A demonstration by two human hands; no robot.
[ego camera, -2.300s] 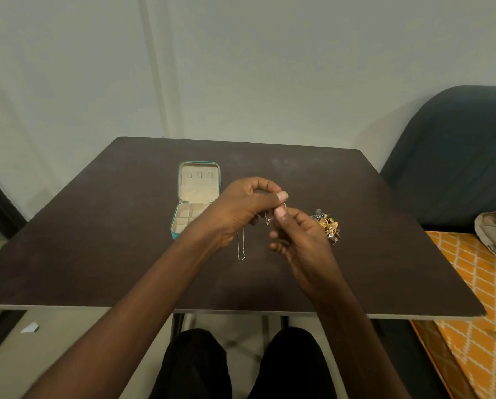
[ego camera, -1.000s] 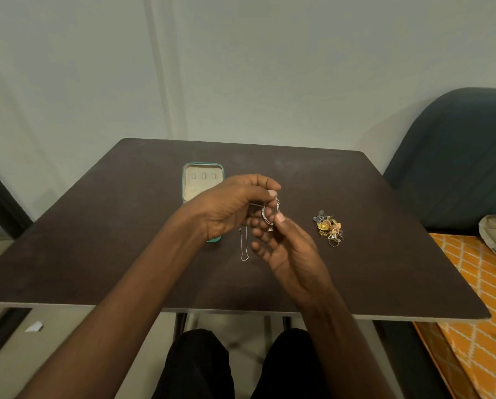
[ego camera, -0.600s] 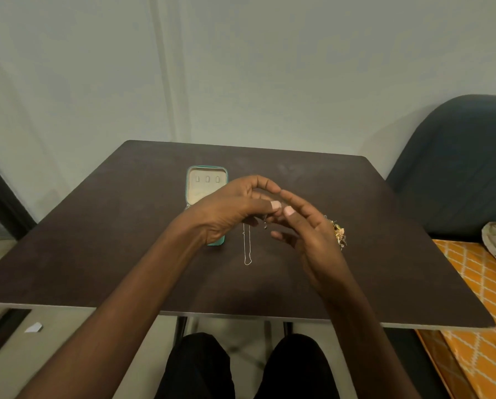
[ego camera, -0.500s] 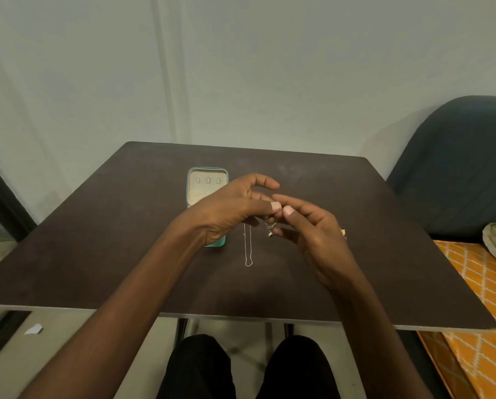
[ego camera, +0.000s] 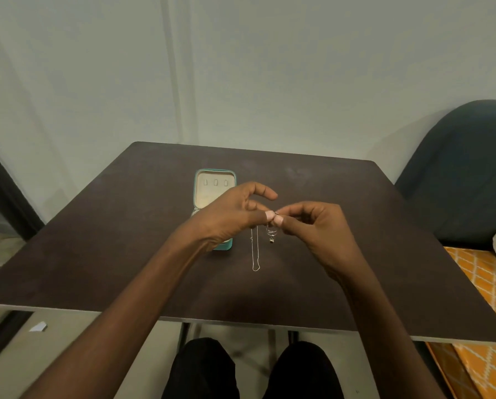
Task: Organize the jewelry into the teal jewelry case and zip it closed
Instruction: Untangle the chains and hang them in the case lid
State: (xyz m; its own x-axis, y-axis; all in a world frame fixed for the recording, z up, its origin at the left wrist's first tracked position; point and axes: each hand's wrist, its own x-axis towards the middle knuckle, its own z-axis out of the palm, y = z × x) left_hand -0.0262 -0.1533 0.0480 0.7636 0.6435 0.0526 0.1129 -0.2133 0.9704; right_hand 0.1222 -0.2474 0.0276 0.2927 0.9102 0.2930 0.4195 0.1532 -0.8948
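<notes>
Both hands, our left hand (ego camera: pixel 229 217) and right hand (ego camera: pixel 313 228), are pinching a pendant necklace (ego camera: pixel 272 233) between fingertips, probably working its clasp, while the teal jewelry case (ego camera: pixel 213 185) is lying open behind our left hand.

Both my forearms reach forward and converge at centre. My left hand (ego camera: pixel 229 217) is palm-down, thumb and a fingertip pinched, index finger raised and curled. My right hand (ego camera: pixel 318 228) faces it, thumb and forefinger pinched, thumbnails almost touching, remaining fingers loosely curled.
</notes>
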